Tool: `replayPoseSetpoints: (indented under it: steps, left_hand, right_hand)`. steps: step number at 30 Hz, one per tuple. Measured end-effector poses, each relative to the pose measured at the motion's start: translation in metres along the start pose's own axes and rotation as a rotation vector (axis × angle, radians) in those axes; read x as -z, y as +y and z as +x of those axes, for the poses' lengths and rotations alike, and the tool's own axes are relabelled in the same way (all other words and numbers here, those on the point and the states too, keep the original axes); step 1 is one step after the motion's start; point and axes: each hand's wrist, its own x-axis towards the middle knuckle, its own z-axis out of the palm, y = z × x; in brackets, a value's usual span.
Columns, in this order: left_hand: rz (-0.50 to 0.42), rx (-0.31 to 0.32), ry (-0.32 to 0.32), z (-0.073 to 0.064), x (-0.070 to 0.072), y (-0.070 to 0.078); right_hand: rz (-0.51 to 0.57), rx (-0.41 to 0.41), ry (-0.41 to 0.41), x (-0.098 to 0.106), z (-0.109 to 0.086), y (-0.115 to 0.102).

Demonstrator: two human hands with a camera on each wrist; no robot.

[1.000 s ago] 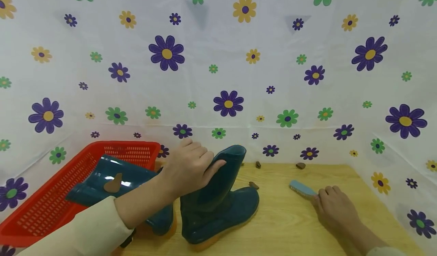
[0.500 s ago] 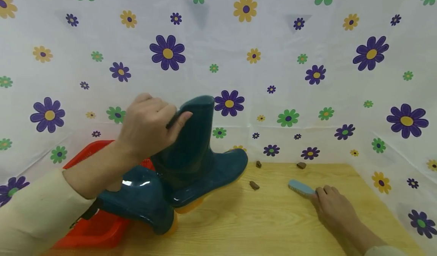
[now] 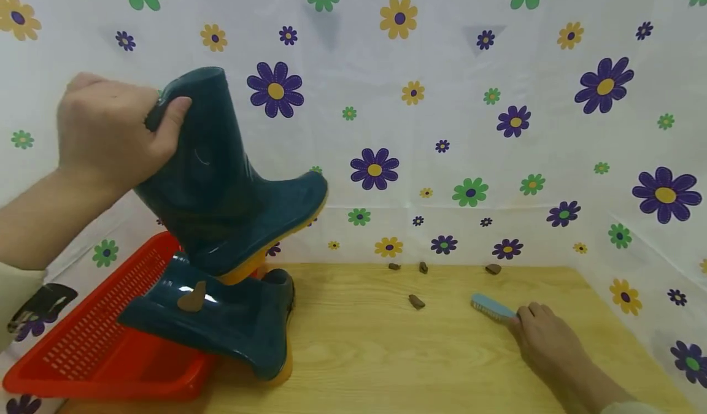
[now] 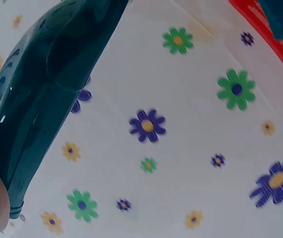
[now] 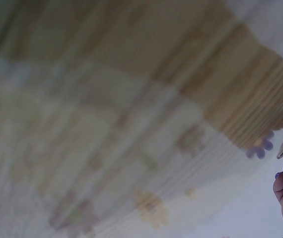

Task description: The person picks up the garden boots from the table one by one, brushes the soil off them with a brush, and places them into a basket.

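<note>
My left hand [image 3: 107,132] grips the top rim of a dark teal rubber boot [image 3: 215,175], thumb on the outside of the shaft. The boot is raised, toe to the right, above a second teal boot [image 3: 237,322]; whether its yellow sole touches that one cannot be told. The second boot lies on its side, shaft over the basket's edge, with a brown patch [image 3: 193,297] on the shaft. In the left wrist view the raised boot's shaft [image 4: 37,109] shows at left. Near the right of the table, my right hand [image 3: 549,340] holds a light blue brush [image 3: 491,307] by its handle.
A red plastic basket [image 3: 110,391] stands at the left under the boots. Several brown lumps, one a brown piece [image 3: 417,302] in mid-table, lie on the wooden table [image 3: 386,359]. Flower-patterned white sheeting [image 3: 442,113] closes off the back and sides.
My left hand has lifted the boot off the table and carried it up and to the left, over the other boot. The right hand with the brush has stayed nearly still.
</note>
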Motion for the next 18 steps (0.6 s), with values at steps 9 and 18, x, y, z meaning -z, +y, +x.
replayPoseSetpoints:
  steps: [9,18]
  left_hand:
    - [0.157,0.088,-0.132,-0.023,0.007,-0.068]
    - [0.115,0.1,-0.052,-0.068,-0.019,-0.135]
  right_hand:
    - [-0.005,-0.01,-0.033,0.002,-0.002,0.005]
    - [-0.031,0.022,-0.01,0.003,-0.001,0.007]
